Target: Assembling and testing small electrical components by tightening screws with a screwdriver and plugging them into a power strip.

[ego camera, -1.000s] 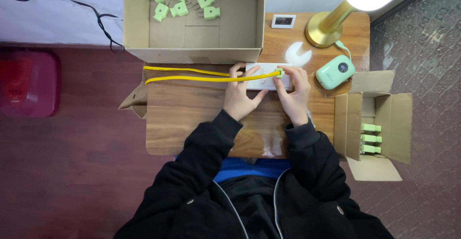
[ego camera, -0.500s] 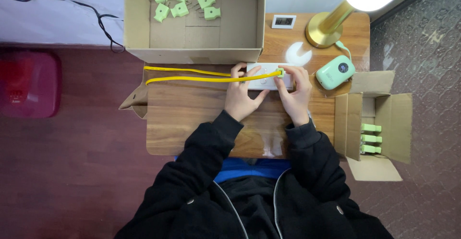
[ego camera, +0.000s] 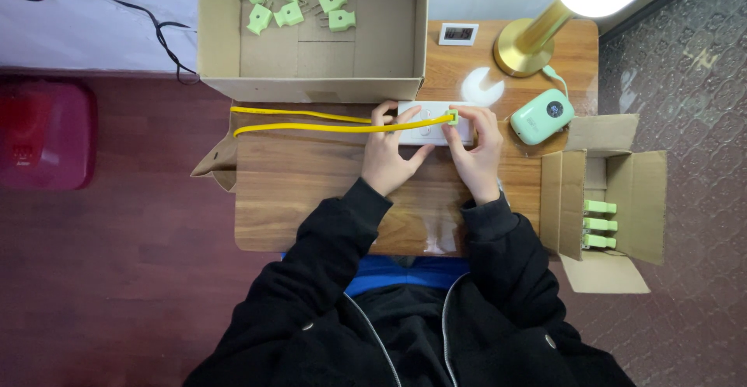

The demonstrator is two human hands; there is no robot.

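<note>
Wooden table (ego camera: 311, 192) carries a cardboard box (ego camera: 311, 60), lamp (ego camera: 537, 41), and small clock (ego camera: 457, 34).

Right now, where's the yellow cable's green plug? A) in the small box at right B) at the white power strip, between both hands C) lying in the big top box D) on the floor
B: the green plug ending the yellow cable sits on the white power strip, with the left hand and right hand touching the strip.

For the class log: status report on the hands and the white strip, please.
Left hand and right hand both gripping the white strip. Yellow cable runs to a green plug on it. Nothing blocking the hands.
</note>
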